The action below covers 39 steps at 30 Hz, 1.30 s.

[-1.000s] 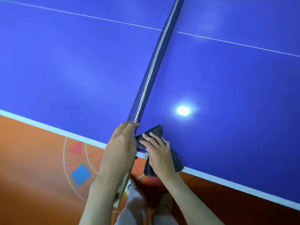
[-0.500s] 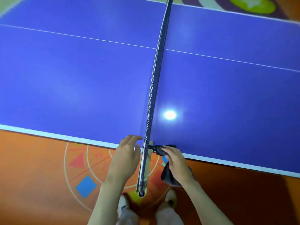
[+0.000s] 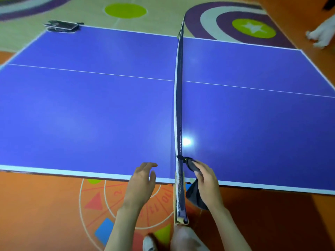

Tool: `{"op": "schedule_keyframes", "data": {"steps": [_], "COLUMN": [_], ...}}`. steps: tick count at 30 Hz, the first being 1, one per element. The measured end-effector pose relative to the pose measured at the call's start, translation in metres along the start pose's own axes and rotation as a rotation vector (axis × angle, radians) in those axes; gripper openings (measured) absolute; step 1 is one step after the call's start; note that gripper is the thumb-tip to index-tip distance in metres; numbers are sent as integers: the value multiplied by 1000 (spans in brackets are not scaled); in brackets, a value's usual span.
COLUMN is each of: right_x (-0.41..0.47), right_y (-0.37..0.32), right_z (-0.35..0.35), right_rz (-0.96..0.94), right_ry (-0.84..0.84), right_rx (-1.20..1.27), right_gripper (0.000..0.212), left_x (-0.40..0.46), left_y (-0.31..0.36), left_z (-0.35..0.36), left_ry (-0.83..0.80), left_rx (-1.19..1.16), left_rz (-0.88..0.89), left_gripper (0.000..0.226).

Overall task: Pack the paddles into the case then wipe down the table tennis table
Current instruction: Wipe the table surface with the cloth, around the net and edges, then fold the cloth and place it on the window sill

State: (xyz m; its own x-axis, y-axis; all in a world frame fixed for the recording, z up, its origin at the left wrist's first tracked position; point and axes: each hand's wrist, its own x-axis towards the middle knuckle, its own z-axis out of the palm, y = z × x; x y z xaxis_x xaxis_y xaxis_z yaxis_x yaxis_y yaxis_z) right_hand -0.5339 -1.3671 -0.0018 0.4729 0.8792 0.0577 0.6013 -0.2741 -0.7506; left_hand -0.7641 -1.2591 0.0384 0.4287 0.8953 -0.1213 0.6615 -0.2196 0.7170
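Right grip: right hand (image 3: 206, 180) curled round a dark cloth (image 3: 195, 197), pinched at the near table edge, just right of the net; loose end of cloth hung below the edge.
Left grip: left hand (image 3: 141, 183) held nothing, fingers relaxed and slightly apart, poised over the near white edge line, just left of the net.
Table: blue table tennis table (image 3: 90, 109) with long axis running left to right across the view; thin white centre line along it.
Net: net (image 3: 178, 105) stretched from the near edge away to the far edge, crossing the table's long axis; near post (image 3: 179, 205) overhung the edge between the two hands.
Case: dark paddle case (image 3: 61, 26) lay flat at the far left corner, well apart from both hands; blurred, no lettering legible.
Writing: numerals "2", "10" and "11" readable on the orange floor graphic (image 3: 126, 201) under the near edge.
Floor beyond: green circle with white star (image 3: 253, 28) past the far edge.
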Motion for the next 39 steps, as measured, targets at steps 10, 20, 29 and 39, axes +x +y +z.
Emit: {"op": "schedule_keyframes", "data": {"steps": [10,20,29,39], "right_x": [69,121,119,68], "right_y": [-16,-70,-187,-359], "right_z": [9,35,131,291], "right_rz": [0,-74,-214,-362], "right_ry": [-16,-39,-255,-526], "right_rx": [90,274,398,440], "right_gripper": [42,44,45,43], "left_x": [67,98,87,28], "left_y": [0,11,-26,-186], "left_z": [-17,-46,-141,-302], "left_ry": [-11,21,133,386], "left_rx": [69,-165,-723,-1102], "left_rz": [18,-64,-263,-448], "left_gripper": [28,27,20,18]}}
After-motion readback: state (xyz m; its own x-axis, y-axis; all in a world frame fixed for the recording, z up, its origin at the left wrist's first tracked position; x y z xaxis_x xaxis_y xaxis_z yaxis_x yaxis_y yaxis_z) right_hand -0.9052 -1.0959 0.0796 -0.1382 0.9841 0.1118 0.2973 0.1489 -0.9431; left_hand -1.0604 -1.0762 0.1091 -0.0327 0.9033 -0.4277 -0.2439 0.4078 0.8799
